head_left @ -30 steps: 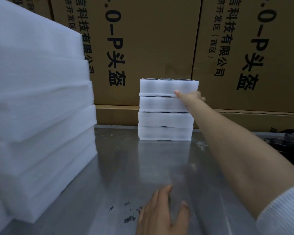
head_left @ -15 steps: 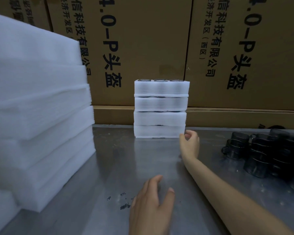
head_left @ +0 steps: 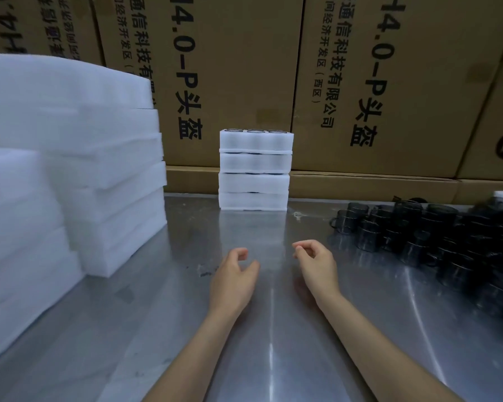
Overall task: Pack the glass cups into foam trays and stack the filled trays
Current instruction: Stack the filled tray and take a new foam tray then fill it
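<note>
Head-worn view, forward-down over table [head_left: 163, 329]

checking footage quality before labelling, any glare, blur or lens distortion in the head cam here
Head view: glare streaks run down the steel table between the forearms; the wide lens bows the cardboard boxes outward at the edges; the near foam sheets at left are soft and washed out; the dark glass cups at right are dim and hard to separate; the filled tray stack is sharp.

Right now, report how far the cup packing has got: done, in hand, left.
Done: four filled trays stand stacked at the back of the table, cup rims showing in the top one. In hand: nothing; the left hand and right hand hover empty, fingers loosely curled. Left: many dark glass cups sit loose at the right, and foam stacks wait at the left.
</note>
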A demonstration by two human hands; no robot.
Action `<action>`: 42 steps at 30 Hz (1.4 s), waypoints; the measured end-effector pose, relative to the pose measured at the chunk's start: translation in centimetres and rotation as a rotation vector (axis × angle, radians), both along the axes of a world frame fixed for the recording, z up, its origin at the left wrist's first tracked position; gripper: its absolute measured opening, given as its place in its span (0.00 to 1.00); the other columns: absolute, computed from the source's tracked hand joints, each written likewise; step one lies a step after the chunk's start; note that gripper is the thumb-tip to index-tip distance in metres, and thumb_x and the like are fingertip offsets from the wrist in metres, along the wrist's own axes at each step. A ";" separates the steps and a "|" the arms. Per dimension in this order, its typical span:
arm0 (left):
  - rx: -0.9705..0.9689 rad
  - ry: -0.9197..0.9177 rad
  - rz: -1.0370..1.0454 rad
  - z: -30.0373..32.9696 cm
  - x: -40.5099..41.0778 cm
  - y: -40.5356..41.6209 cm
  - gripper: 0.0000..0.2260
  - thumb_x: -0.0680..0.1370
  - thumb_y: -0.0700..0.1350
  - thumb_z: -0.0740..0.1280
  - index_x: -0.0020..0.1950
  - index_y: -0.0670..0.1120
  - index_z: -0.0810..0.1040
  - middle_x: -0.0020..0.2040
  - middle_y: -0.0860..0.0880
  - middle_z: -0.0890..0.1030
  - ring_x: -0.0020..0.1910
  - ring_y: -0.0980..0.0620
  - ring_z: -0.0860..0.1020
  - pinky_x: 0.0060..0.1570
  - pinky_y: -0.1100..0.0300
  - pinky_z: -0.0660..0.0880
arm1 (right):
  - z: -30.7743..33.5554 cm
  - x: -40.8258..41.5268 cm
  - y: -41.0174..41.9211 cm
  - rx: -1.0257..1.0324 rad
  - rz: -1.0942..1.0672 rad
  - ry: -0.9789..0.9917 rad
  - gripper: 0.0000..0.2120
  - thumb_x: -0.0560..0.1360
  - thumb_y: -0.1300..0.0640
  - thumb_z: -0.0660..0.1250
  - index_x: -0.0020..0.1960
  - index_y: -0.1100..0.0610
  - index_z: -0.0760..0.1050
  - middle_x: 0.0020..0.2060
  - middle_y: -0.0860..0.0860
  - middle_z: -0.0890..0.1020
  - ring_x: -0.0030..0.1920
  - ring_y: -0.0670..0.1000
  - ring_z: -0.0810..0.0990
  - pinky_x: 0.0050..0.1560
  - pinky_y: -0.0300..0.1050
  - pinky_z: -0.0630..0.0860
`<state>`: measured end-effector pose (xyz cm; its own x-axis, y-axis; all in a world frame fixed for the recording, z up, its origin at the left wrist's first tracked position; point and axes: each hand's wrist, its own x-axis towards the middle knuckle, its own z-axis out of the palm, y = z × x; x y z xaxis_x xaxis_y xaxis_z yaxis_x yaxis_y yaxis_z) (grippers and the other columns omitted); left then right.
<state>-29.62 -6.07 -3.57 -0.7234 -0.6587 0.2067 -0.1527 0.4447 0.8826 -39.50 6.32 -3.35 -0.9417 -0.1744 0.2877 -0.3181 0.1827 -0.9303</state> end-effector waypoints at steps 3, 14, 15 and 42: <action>-0.001 0.012 -0.043 -0.3 2.2 1.8 0.14 0.75 0.46 0.66 0.60 0.49 0.75 0.60 0.53 0.78 0.56 0.53 0.76 0.61 0.56 0.70 | 0.0 2.4 1.5 0.026 0.024 0.018 0.08 0.75 0.60 0.63 0.42 0.49 0.78 0.34 0.46 0.81 0.37 0.43 0.77 0.37 0.37 0.69; -0.245 0.002 -0.234 -1.1 9.8 6.6 0.14 0.75 0.45 0.65 0.61 0.49 0.75 0.59 0.53 0.75 0.57 0.54 0.75 0.60 0.59 0.70 | -0.2 8.9 5.3 0.070 0.113 0.030 0.08 0.76 0.61 0.64 0.42 0.53 0.79 0.29 0.47 0.80 0.31 0.43 0.74 0.35 0.41 0.67; -0.309 -0.020 -0.257 -1.0 10.4 6.5 0.15 0.76 0.46 0.64 0.62 0.49 0.74 0.60 0.53 0.74 0.59 0.54 0.74 0.60 0.60 0.69 | -0.2 9.4 5.6 0.068 0.118 0.032 0.08 0.76 0.62 0.64 0.42 0.53 0.79 0.29 0.47 0.80 0.30 0.43 0.73 0.35 0.41 0.67; -1.279 -0.845 0.785 19.3 19.8 -10.5 0.18 0.75 0.44 0.63 0.63 0.46 0.63 0.51 0.48 0.67 0.49 0.48 0.72 0.47 0.58 0.63 | 0.4 11.2 6.7 0.091 0.107 0.026 0.10 0.77 0.62 0.64 0.40 0.52 0.79 0.25 0.47 0.79 0.31 0.43 0.76 0.34 0.40 0.67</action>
